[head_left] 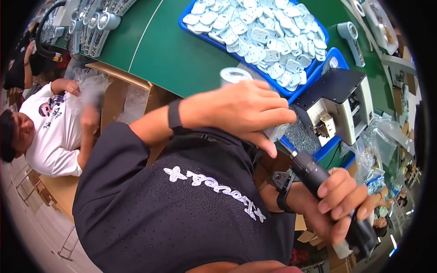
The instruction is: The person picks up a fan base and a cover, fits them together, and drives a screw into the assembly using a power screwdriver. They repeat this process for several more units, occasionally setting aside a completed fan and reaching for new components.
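Observation:
My left hand (pixel 248 107) is wrapped round a pale ring-headed device (pixel 234 74). Its round head sticks out past the back of the hand, and its other end shows by my fingertips; the hand hides the middle. In my right hand (pixel 339 202) is a black electric screwdriver (pixel 309 170), gripped round its body. The screwdriver's bit points up and left at the device's lower end, close to my left fingertips; whether they touch I cannot tell. Just beyond is a black-and-white screw feeder (pixel 337 100) beside a blue tray of small screws (pixel 304 136).
A blue bin (pixel 184 22) heaped with pale blue plates stands on the green table (pixel 177 59). Another ring-headed device (pixel 349 38) lies at the right, and several more (pixel 98 22) at the far left. An open carton (pixel 116 98) and a seated person (pixel 54 132) are at the left.

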`<state>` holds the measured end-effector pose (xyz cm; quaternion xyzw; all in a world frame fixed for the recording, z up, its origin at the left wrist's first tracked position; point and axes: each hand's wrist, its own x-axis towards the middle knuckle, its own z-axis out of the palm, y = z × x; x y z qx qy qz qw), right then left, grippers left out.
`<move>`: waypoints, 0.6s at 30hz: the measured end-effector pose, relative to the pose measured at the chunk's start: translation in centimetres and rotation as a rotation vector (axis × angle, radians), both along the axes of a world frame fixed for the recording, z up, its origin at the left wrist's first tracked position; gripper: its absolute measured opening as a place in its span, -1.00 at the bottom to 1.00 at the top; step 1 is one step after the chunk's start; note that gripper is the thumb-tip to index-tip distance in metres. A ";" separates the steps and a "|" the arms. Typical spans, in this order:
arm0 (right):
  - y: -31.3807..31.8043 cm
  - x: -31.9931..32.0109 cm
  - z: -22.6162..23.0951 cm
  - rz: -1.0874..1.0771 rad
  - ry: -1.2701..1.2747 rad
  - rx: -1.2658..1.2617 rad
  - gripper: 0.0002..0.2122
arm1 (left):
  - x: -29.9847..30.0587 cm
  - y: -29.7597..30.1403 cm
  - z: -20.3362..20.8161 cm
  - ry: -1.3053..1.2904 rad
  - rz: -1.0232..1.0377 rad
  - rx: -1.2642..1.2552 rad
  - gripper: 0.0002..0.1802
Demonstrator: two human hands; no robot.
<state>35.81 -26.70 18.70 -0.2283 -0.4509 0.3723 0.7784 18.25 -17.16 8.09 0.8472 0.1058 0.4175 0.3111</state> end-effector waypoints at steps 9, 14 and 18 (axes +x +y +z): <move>7.5 -2.7 -5.9 -0.376 -0.727 -0.692 -0.73 | -2.8 27.1 1.9 0.485 0.363 0.586 -0.54; 12.1 -4.9 -9.1 -0.423 -1.236 -0.653 -0.63 | -2.6 35.3 -4.2 0.706 0.476 0.442 -0.51; 13.4 -5.0 -11.5 -0.357 -1.267 -0.813 -0.56 | -0.5 34.2 -5.9 0.619 0.516 0.571 -0.54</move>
